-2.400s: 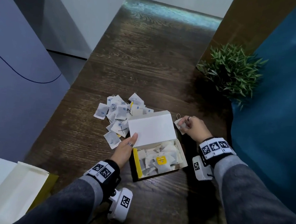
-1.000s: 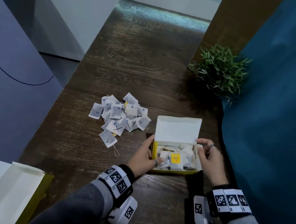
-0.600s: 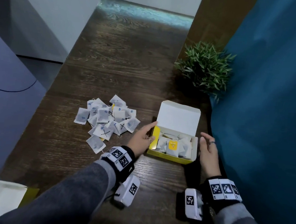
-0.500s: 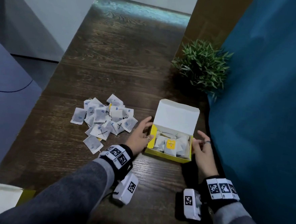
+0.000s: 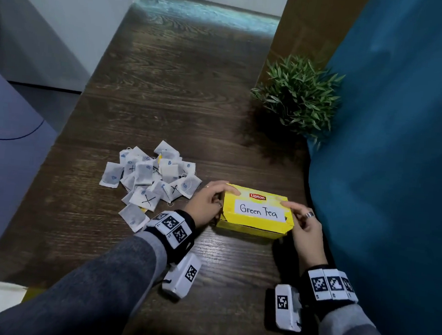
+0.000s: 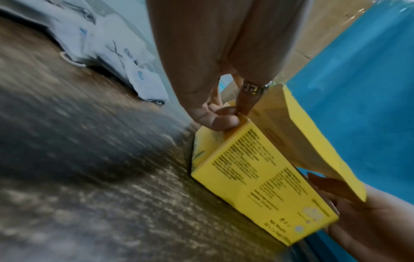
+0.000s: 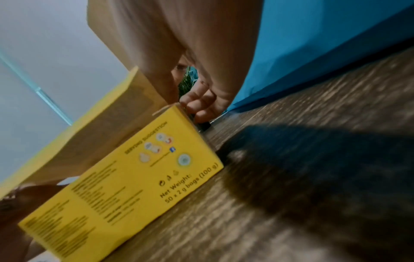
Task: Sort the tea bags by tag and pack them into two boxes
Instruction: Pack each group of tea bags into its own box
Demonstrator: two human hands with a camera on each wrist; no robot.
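Tea box lid held down at both ends

Yellow tea box [image 5: 256,213] sits on the dark wooden table [image 5: 168,85], its lid folded over the top and showing a white label handwritten "Green Tea". The wrist views show the lid tilted, not fully flat on the box. The left hand [image 5: 208,201] grips the box's left end, thumb on the lid, fingers curled at the side. The right hand [image 5: 306,225] pinches the right end, its fingertips on the lid's corner. Loose tea bags [image 5: 149,179] lie heaped just left of the box, some marked with a black X. A small green plant [image 5: 298,97] stands beyond the box by a blue panel [image 5: 398,153].
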